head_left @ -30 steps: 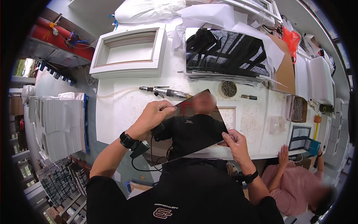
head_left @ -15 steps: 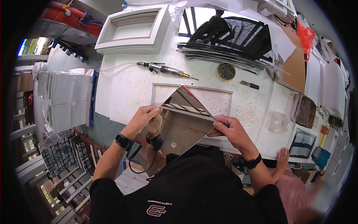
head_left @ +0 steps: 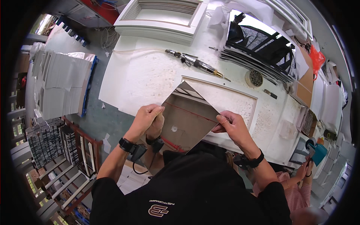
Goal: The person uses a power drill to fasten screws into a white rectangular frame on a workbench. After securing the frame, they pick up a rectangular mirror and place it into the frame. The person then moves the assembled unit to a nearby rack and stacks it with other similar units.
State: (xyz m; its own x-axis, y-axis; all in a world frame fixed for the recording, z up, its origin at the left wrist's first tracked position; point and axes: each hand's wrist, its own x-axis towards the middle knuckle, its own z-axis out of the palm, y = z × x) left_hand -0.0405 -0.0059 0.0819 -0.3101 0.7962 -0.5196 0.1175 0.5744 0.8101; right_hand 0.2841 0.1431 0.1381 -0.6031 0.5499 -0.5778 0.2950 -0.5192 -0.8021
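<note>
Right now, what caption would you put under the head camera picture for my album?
Both hands, left hand and right hand, hold a mirror sheet by its edges above a white workbench bearing a pneumatic screwdriver.

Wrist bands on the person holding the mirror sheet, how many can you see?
2. A black band on the left wrist, below the left hand, and a black band on the right wrist, below the right hand. Both hands grip the square mirror sheet.
</note>
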